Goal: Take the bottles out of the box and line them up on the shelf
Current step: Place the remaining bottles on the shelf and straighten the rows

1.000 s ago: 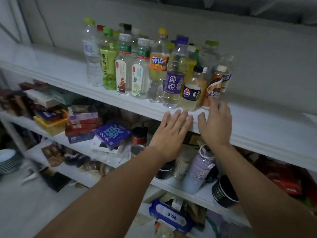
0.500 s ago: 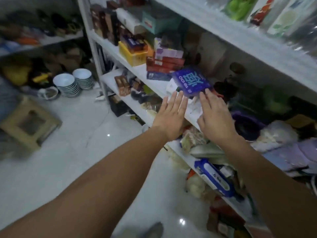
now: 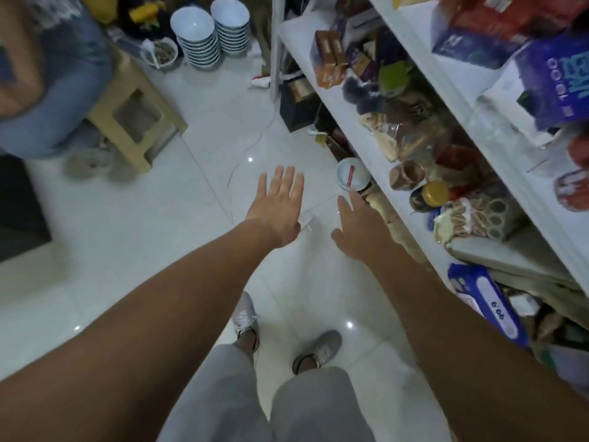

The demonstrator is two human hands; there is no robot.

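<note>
Both hands hung empty over the glossy white tiled floor (image 3: 134, 256), fingers spread flat: the left hand (image 3: 279, 204) palm down, the right hand (image 3: 358, 231) just beside it, nearer the white shelf (image 3: 366, 145). No bottles or box showed; where they were could not be told. Right of the hands, the shelf held crinkled plastic snack bags (image 3: 401, 135) and a purple cardboard box (image 3: 554, 84). Beyond the left hand stood two stacks of round ribbed bowls (image 3: 213, 36) and a square beige stool (image 3: 137, 119).
</note>
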